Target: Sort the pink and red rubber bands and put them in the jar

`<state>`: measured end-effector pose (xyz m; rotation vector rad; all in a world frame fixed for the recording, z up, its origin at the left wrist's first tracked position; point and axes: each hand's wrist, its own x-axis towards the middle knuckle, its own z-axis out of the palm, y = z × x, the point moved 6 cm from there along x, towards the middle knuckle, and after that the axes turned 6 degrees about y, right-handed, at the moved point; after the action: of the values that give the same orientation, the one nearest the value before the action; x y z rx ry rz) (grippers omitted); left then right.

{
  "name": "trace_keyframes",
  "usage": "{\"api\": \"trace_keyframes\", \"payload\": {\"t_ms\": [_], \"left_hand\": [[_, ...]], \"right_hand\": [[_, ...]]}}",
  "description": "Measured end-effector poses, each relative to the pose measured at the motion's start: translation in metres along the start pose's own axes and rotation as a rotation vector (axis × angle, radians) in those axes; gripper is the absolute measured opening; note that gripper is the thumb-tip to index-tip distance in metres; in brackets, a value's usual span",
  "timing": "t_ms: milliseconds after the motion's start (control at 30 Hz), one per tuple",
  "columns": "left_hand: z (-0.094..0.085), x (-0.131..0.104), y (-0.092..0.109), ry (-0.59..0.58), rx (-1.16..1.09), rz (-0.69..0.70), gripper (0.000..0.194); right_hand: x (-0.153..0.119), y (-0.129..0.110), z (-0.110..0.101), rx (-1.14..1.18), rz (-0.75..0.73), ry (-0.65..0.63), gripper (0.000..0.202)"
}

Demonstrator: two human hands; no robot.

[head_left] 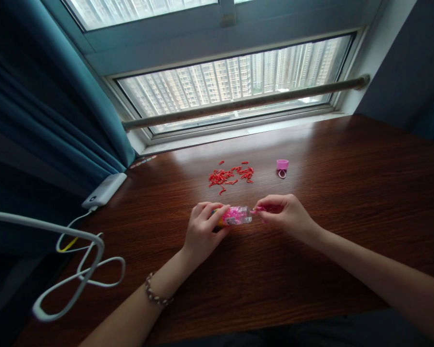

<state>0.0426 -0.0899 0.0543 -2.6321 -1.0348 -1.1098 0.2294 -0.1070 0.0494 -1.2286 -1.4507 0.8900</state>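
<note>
My left hand (207, 226) is wrapped round a small clear plastic bottle (241, 215) that lies on its side, its open mouth to the right. Small pink pieces fill the bottle, and a label partly shows under my fingers. At the mouth, my right hand (287, 215) pinches one or more small pink pieces (259, 210); their exact kind is too small to tell. Beyond my hands lies a loose pile of small red clip-like pieces (222, 177). A pink cap (282, 164) with a loop stands to the right of that pile.
The brown wooden table (329, 279) runs up to a window with a metal rail (246, 103). At the left are a white power bank (104, 189) with its cable, a thick white tube (94, 236) in front, and a blue curtain (75, 96).
</note>
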Motion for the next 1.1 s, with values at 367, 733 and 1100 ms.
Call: {"api": "trace_keyframes", "payload": {"t_ms": [367,733,1100], "left_hand": [[0.004,-0.002,0.012,0.014,-0.045,-0.005,0.035],[0.002,-0.001,0.016,0.043,-0.084,0.006,0.036],[-0.002,-0.001,0.016,0.052,-0.14,-0.045,0.038]], "right_hand": [[-0.021,-0.025,0.004,-0.313,-0.434,0.166,0.007],[-0.026,-0.03,0.0,-0.276,-0.486,0.257,0.002],[-0.038,-0.04,-0.003,-0.196,-0.624,0.222,0.033]]}}
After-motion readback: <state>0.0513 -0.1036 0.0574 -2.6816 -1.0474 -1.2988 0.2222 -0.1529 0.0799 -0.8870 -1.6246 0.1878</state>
